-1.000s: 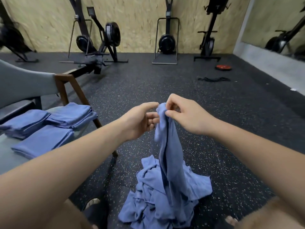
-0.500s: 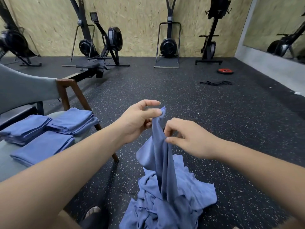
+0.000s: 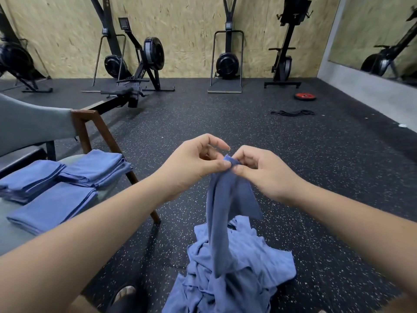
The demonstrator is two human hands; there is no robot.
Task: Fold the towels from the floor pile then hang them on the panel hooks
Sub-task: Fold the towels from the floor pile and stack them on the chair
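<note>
One towel (image 3: 220, 211), long axis vertical

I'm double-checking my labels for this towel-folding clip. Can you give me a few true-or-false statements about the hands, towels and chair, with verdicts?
1. The left hand and right hand both pinch the top of the lifted towel. True.
2. The lifted towel hangs clear of the floor pile. False: its lower end runs down into the pile.
3. Three stacks of folded towels lie on the chair seat. True.
4. The red weight plate rests on the chair. False: it lies on the floor.
</note>
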